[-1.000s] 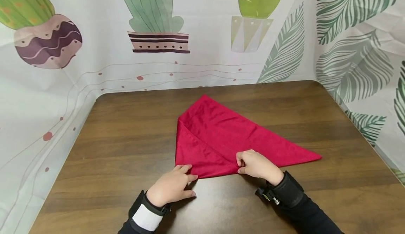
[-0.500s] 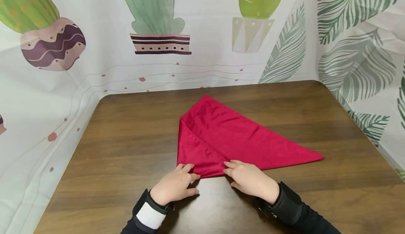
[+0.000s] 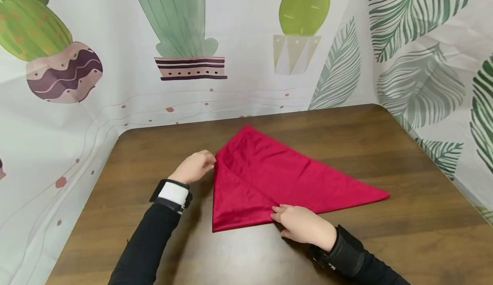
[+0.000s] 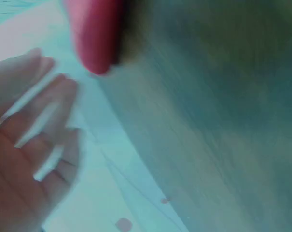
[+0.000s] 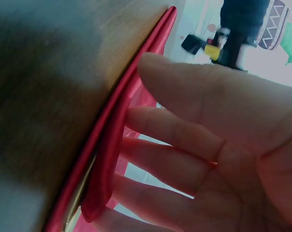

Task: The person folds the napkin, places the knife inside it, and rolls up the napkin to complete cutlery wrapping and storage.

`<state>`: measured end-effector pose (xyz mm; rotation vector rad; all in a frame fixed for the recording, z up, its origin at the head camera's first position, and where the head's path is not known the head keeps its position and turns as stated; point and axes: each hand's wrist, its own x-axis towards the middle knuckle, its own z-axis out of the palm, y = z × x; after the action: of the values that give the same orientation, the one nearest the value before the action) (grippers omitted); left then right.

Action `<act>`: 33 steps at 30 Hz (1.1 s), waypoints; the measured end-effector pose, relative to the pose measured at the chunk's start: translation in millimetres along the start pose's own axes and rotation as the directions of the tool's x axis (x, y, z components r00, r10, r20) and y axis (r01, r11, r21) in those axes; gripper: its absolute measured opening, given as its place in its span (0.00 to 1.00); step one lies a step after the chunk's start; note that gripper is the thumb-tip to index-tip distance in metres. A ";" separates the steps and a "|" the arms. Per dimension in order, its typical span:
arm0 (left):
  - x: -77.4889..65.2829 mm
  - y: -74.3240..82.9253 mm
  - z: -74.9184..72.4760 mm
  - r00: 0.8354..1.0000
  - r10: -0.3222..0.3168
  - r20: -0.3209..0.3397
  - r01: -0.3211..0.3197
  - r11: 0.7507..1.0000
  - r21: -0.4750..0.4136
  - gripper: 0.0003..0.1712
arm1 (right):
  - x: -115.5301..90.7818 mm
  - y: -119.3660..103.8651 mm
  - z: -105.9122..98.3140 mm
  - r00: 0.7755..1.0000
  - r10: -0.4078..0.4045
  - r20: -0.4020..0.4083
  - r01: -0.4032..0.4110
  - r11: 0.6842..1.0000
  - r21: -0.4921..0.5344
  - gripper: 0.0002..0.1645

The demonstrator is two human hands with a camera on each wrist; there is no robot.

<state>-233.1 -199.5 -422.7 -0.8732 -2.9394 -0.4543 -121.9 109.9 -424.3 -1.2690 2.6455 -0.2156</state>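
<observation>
A red cloth [image 3: 296, 173], folded into a rough triangle, lies on the wooden table with its long point to the right. One folded flap [image 3: 236, 195] covers its left part. My left hand [image 3: 194, 166] is at the cloth's upper left corner, fingers right at the edge; in the left wrist view its fingers are loosely extended and blurred, with the red corner [image 4: 95, 38] beyond them. On the near edge, by the end of the flap, rests my right hand [image 3: 304, 227]. The right wrist view shows its fingers [image 5: 170, 159] extended over the layered cloth edge, thumb apart from them.
The brown wooden table [image 3: 154, 156] has rounded far corners. Behind it and along its sides hangs a white curtain [image 3: 246, 32] printed with cacti and leaves. Dark straps circle both wrists, and a white patch [image 3: 173, 193] sits on the left one.
My left hand has left the cloth's lower left corner and moved up to the upper left one. My right hand shifted left along the near edge, its curled fingers straightening out.
</observation>
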 end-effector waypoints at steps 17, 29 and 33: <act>44.2 -39.3 8.0 0.953 0.031 0.301 0.006 0.992 -0.123 0.05 | 0.4 5.6 6.3 1.000 -0.019 0.000 0.019 1.000 -0.014 0.23; 62.2 -71.1 32.3 0.925 0.139 0.354 -0.088 0.984 -0.157 0.11 | 0.7 7.2 4.5 0.999 -0.039 -0.003 0.039 0.999 -0.031 0.23; 80.9 -143.6 83.6 0.901 0.281 0.330 -0.197 0.943 -0.267 0.13 | 1.5 7.9 4.7 0.999 -0.039 -0.001 0.039 0.999 -0.036 0.23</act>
<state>-375.1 -247.2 -531.0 -1.4811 -3.0744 -0.6906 -127.7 113.4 -430.8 -1.3329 2.6392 -0.1753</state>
